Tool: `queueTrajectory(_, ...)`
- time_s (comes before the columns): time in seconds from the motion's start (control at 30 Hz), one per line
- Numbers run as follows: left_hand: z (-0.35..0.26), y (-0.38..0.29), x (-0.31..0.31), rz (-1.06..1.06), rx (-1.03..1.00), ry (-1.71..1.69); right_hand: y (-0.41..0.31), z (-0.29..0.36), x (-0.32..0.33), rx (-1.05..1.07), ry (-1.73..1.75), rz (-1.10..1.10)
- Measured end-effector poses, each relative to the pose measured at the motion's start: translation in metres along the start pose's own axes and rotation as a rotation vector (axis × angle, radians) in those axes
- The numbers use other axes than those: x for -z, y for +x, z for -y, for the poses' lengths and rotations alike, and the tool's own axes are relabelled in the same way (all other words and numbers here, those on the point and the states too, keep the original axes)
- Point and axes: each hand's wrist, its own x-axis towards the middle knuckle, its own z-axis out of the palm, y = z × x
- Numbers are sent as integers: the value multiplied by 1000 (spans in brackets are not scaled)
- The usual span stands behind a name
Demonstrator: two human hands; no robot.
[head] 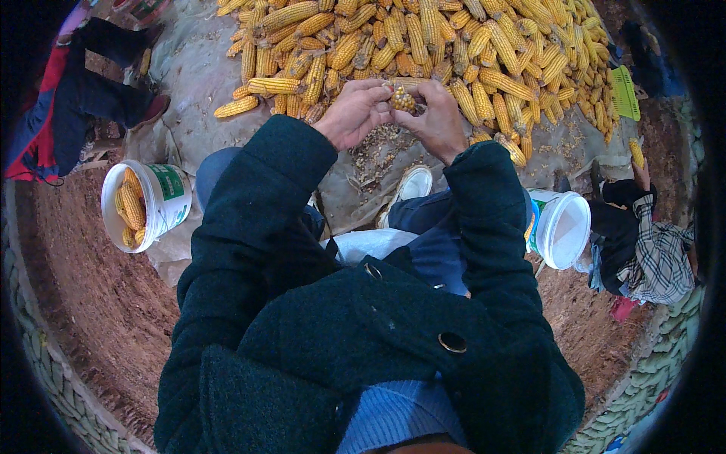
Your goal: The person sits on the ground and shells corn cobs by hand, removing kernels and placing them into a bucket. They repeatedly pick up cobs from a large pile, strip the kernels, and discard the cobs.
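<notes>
Both of my hands meet at the near edge of a large heap of yellow corn cobs. Between them is a short, partly discoloured corn cob, its kernels turned up towards me. My left hand has its thumb and fingers against the cob's left side. Around its right side close the thumb and fingers of my right hand. Loose kernels and debris lie on the grey sheet just below the hands.
A white bucket with several cobs lies tilted at left; another white bucket is at right. A co-worker's hand holds a cob at far right, near a green plastic basket. Another person's legs are at upper left.
</notes>
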Motion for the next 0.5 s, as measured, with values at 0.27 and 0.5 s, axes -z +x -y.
queueTrajectory(0.27, -1, -3, -7, -3, 23, 21, 0, 1, 1, 26, -31, -5)
queueTrajectory(0.5, 6, 2, 4, -84, 39, 197, 0, 1, -2, 9, 40, -13)
